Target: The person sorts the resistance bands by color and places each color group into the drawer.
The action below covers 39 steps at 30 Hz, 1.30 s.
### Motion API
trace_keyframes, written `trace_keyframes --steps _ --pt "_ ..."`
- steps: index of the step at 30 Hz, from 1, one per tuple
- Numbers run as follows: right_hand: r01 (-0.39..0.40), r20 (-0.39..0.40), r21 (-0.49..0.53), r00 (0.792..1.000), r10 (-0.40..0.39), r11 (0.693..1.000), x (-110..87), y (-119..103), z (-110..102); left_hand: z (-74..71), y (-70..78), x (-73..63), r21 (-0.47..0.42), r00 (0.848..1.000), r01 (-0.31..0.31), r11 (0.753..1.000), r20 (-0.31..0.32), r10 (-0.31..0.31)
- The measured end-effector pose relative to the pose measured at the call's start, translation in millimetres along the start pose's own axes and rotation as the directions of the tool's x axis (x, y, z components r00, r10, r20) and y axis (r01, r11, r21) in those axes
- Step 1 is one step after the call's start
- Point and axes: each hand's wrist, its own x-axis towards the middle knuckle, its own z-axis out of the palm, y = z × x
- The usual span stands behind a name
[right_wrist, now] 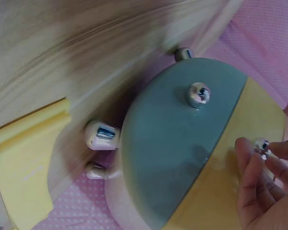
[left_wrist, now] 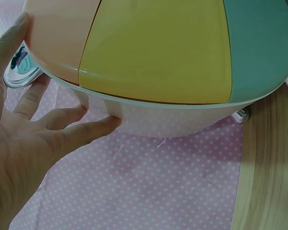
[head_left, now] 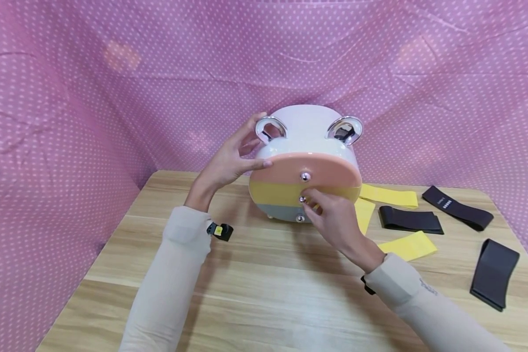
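Observation:
A rounded white drawer box (head_left: pixel 308 124) with two silver ears (head_left: pixel 351 129) stands on silver feet towards the back of the table. Its front has an orange drawer (head_left: pixel 281 168), a yellow drawer (head_left: pixel 273 194) and a grey-green drawer (right_wrist: pixel 168 124), each with a shiny round knob. My right hand (head_left: pixel 334 217) pinches the middle knob (right_wrist: pixel 261 143), on the yellow drawer, between thumb and fingers. My left hand (head_left: pixel 229 161) rests against the box's left side. Its thumb touches the orange front edge, and the spread fingers (left_wrist: pixel 62 117) touch the white side wall.
To the right of the box lie yellow flat bands (head_left: pixel 409 246) and folded black bands (head_left: pixel 495 274). One yellow band (head_left: pixel 364 215) lies close beside the box. Pink dotted cloth (head_left: pixel 193 98) hangs behind and at the sides of the wooden table (head_left: pixel 264 303).

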Motion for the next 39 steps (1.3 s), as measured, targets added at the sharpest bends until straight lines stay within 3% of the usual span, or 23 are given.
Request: trace_keyframes --steps 15,28,39 --pt "-0.022 0.044 -0.006 0.999 0.022 1.0 -2.7 -2 5 0.2 -1.1 0.4 -0.012 1.0 -0.01 1.0 0.001 0.01" --pt "0.135 -0.003 -0.032 0.991 -0.135 0.99 -34.8 -31 -4 0.0 -1.9 0.4 -0.033 1.0 0.028 0.999 -0.001 -0.028" --pt "0.178 -0.032 -0.028 0.983 -0.178 0.984 -56.0 -53 -15 0.5 -2.2 0.6 -0.03 0.999 0.046 0.998 -0.01 -0.046"
